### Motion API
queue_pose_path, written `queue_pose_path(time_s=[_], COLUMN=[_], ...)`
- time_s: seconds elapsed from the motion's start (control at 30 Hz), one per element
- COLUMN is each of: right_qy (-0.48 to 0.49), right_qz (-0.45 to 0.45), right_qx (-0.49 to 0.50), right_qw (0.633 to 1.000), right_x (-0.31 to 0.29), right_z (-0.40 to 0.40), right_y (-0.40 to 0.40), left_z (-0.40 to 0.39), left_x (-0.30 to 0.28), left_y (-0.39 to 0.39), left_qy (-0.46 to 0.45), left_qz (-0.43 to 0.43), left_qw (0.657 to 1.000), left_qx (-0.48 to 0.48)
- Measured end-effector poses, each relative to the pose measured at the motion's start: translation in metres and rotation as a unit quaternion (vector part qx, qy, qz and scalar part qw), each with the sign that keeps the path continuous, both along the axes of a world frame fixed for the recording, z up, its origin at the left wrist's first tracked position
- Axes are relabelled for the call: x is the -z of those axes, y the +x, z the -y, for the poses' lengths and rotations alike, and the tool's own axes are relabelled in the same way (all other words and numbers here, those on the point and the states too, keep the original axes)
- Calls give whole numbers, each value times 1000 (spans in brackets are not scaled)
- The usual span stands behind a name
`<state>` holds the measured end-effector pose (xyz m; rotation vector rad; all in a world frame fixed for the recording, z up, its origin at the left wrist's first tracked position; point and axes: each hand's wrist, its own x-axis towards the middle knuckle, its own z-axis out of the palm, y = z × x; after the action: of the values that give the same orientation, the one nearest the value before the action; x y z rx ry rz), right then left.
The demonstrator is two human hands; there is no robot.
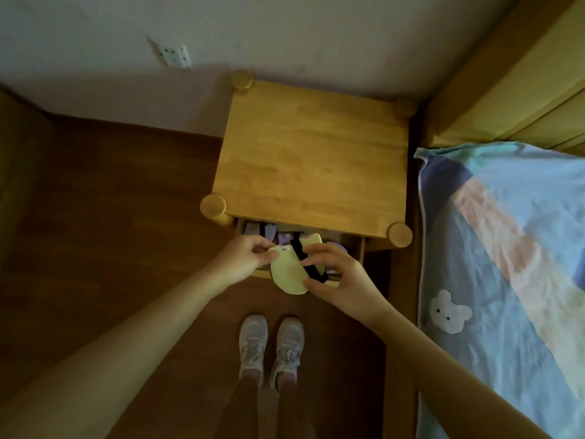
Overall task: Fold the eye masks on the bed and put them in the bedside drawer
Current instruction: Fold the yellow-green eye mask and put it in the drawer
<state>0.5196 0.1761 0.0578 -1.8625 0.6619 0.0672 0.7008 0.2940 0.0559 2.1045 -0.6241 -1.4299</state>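
Note:
A pale yellow eye mask (pixel 288 271) with a black strap is folded over and held above the open bedside drawer (pixel 357 248). My left hand (pixel 245 256) pinches its upper left edge. My right hand (pixel 338 277) grips its right side across the strap. Inside the drawer lie other folded masks, purple and grey (pixel 264 231), partly hidden by the yellow mask and my hands.
The wooden bedside table (pixel 311 166) stands against the wall. The bed (pixel 506 264) with a blue patterned sheet and a white bunny patch (pixel 449 311) is on the right. My white shoes (pixel 270 346) stand on the dark wood floor. A wall socket (pixel 174 55) is up left.

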Motion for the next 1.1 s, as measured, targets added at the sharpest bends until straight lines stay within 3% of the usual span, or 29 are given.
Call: queue_pose_path(time_s=[0.17, 0.5, 0.7, 0.83, 0.97, 1.1], right_qy=[-2, 46, -63, -96, -29, -31], right_qz=[-58, -119, -177, -241, -247, -276], right_qx=[-11, 23, -58, -66, -40, -43], right_qw=[998, 992, 980, 963, 968, 960], right_x=[75, 193, 237, 257, 269, 271], right_z=[-1, 15, 40, 57, 66, 70], right_y=[7, 33, 49, 62, 73, 84], left_z=[13, 50, 80, 96, 104, 101], left_x=[71, 191, 238, 254, 261, 282], left_y=[5, 23, 23, 12, 11, 14], left_qy=[46, 68, 58, -19, -73, 13], left_qz=[-60, -100, -92, -72, -72, 54], left_qw=[992, 984, 981, 981, 993, 997], left_qx=[-101, -131, -161, -178, -65, 59])
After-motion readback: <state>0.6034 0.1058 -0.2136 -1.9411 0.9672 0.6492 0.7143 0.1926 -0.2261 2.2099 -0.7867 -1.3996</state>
